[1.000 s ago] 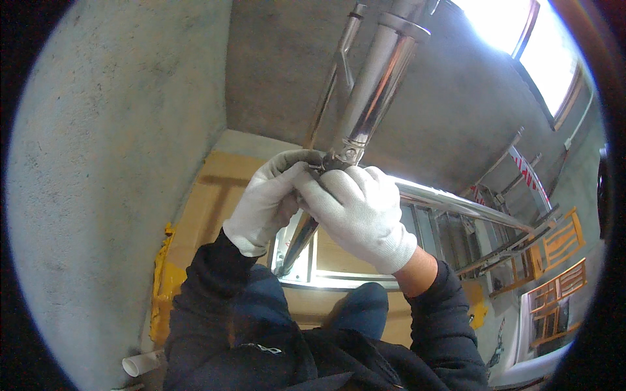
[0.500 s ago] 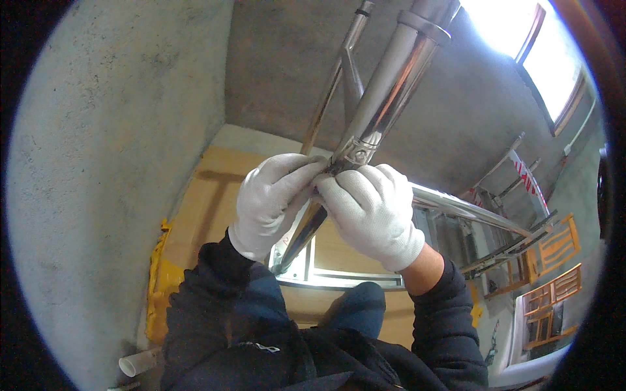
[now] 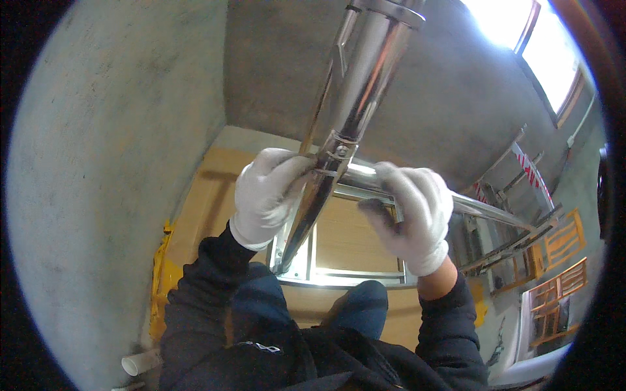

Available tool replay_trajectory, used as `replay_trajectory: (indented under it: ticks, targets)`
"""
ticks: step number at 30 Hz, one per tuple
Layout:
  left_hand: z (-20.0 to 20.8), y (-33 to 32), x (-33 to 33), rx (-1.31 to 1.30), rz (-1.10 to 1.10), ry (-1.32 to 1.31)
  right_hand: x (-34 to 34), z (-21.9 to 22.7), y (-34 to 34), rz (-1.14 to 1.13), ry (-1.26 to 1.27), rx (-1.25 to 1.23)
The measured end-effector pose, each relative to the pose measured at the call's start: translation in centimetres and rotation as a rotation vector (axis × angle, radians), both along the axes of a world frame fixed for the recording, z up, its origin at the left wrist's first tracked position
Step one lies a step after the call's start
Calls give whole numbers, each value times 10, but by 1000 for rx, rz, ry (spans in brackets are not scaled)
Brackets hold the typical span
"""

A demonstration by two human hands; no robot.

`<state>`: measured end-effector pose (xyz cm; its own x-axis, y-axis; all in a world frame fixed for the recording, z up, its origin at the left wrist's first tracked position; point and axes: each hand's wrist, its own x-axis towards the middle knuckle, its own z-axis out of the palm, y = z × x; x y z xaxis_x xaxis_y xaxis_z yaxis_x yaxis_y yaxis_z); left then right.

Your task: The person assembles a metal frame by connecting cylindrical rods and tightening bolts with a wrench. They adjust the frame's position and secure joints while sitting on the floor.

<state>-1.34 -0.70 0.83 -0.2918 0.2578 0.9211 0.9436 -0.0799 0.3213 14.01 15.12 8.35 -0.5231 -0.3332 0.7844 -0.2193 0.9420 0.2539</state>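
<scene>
- Up close, the shiny round steel post (image 3: 365, 85) rises from between my hands toward the top of the view, with a small metal clamp joint and bolt (image 3: 337, 153) where a thinner steel rail (image 3: 482, 207) branches off to my right.
- My left hand (image 3: 267, 195), in a white knit glove, is wrapped around the post just below that joint, fingers curled and closed on the tube.
- My right hand (image 3: 411, 215), also in a white glove, is closed around the thinner rail just beside the joint, thumb underneath and fingers over the top.
- Below the joint the post runs down to a pale metal frame (image 3: 339, 277) lying on the tan wooden boards (image 3: 352, 234) under me.
- My dark sleeves and blue-trousered knees (image 3: 365, 306) fill the lower edge.
- Bare grey concrete wall (image 3: 117, 163) stands on my left and ahead; a bright window (image 3: 521, 32) is at upper right.
- Orange frames (image 3: 561, 241) stand well apart on my right, and a white pipe end (image 3: 134, 363) lies at lower left.
</scene>
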Motion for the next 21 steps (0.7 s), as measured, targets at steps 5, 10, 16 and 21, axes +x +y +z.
replay_trajectory:
  ticks: [5,10,16,21]
  targets:
    - [-10,10,5,202,-269,-500,13,-11,44,-177,30,-88]
    - [-5,16,9,291,-433,-816,26,-28,68,-220,17,-226]
    - [5,12,14,213,-449,-977,26,-30,71,-238,5,-183]
    - [16,7,10,130,-520,-1124,27,-32,73,-220,-2,-143]
